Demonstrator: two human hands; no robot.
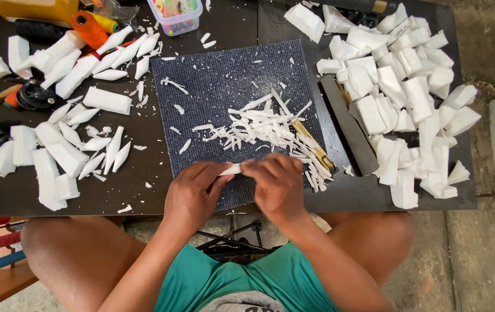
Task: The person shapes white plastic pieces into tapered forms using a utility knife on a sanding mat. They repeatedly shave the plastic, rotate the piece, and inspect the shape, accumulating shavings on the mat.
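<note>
- Both hands, left hand (pixel 192 193) and right hand (pixel 276 185), pinch a small white foam piece (pixel 233 169) between clenched fingers; shaping seems under way
- The next move calls for a steady grip over the grey ribbed mat (pixel 224 81) on the dark surface (pixel 143 133)

Both forearms are reaching forward from the lap, the left hand (pixel 192 193) and right hand (pixel 276 185) meeting close together, fingers (pixel 216 173) curling inward, fingertips pinching between them.

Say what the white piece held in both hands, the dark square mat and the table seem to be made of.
White piece, held by left hand and right hand: probably foam, matte, shedding light slivers.
Mat: seemingly ribbed carpet-like textile, blue-grey, dull.
Table: likely dark laminated board, smooth, faint sheen.
</note>
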